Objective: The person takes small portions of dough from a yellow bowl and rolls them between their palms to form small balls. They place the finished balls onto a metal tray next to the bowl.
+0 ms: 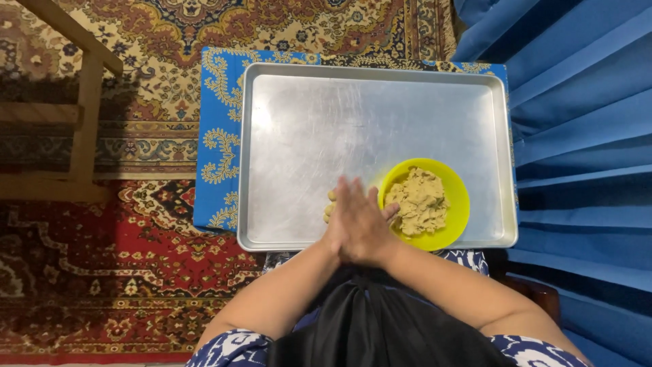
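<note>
Bowl of dough beside hands

No packages, labels, signs or screens show anywhere in this view.
</note>
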